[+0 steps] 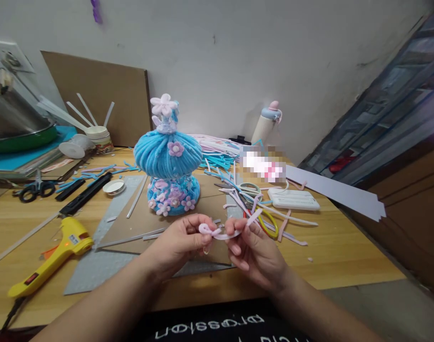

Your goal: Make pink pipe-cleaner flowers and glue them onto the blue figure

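A pale pink pipe cleaner (226, 235) is stretched between my two hands over the near part of the table. Its left end is bent into a small loop, which my left hand (181, 240) pinches between thumb and fingers. My right hand (257, 251) grips the straighter part, and the free end sticks up past the fingers. Just behind my hands stands a blue pipe-cleaner craft (168, 154) with a puffed top, pink flowers around its base and a large pale flower at its tip. It rests on a brown board (127, 228).
A yellow glue gun (56, 254) lies at left, near black-handled scissors (37, 187) and a black cutter (86, 192). Right of the craft are loose pipe cleaners (220, 161), yellow-handled pliers (268, 223) and a white power bank (293, 199). A bottle (265, 124) stands against the wall.
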{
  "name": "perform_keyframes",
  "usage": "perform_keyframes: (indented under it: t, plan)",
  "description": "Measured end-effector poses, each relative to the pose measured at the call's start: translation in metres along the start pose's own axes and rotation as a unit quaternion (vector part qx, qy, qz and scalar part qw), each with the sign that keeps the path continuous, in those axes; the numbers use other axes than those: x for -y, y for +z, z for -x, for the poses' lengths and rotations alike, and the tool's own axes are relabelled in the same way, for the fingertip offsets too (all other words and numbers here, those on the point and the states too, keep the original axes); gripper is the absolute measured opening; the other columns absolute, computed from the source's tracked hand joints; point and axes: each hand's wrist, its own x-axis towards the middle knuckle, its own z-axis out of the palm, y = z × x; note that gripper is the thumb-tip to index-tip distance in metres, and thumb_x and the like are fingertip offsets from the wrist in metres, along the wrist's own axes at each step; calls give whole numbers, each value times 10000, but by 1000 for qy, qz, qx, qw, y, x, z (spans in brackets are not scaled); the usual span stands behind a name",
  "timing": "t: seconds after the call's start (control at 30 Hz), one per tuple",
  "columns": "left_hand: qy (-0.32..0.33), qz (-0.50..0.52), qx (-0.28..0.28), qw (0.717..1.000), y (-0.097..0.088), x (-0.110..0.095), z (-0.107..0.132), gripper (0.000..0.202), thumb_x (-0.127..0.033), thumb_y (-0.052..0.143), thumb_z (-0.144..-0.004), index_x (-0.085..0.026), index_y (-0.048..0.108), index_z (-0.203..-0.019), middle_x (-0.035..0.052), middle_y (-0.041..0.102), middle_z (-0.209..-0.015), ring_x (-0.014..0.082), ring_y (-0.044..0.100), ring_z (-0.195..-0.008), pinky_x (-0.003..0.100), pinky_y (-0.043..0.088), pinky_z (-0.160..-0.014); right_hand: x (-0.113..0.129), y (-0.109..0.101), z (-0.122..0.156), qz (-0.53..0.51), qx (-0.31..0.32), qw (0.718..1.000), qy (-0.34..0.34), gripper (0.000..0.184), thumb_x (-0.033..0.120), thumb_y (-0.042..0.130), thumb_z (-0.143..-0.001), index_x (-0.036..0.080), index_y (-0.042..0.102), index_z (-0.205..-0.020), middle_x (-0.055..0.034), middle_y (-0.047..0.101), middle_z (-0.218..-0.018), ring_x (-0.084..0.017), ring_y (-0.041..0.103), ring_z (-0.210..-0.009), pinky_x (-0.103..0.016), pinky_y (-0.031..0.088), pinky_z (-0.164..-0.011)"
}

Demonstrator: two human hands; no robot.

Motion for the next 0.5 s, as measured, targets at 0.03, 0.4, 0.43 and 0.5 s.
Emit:
perform_keyframes:
  t: [0.03, 0.4, 0.43, 0.5]
  plan:
    - [-1, -20, -3, 1000, -1, 1, 0, 244, -271, 791, -636, -139, 635, -769, -23, 550, -654, 50, 464, -514, 169, 328, -494, 1, 1, -1, -8, -17, 1000, 3, 122, 374, 686, -773, 267, 704, -830, -18, 578, -835, -72, 481, -565, -141, 351, -393]
    - [3, -128, 53, 990, 6, 0, 1, 173, -287, 696, -741, -156, 586, -767, -22, 550, -642, 79, 473, -579, 196, 388, -574, 7, 1, -14, -52, -92, 994, 40, 161, 303, 735, -734, 193, 669, -831, 13, 606, -742, -28, 519, -544, -119, 442, -498]
    - [5, -139, 56, 989, 7, 0, 1, 169, -284, 693, -742, -152, 589, -758, -22, 546, -645, 78, 470, -581, 197, 391, -576, 7, 2, -15, -50, -92, 994, 41, 169, 300, 730, -739, 184, 667, -844, 14, 602, -730, -25, 507, -526, -115, 427, -473]
    - [12, -154, 52, 987, 7, 0, 1, 150, -262, 691, -743, -145, 598, -759, -19, 549, -676, 75, 474, -587, 196, 397, -574, 8, 4, -16, -28, -92, 995, 24, 204, 290, 719, -748, 179, 656, -908, 21, 592, -693, -22, 474, -481, -114, 382, -420]
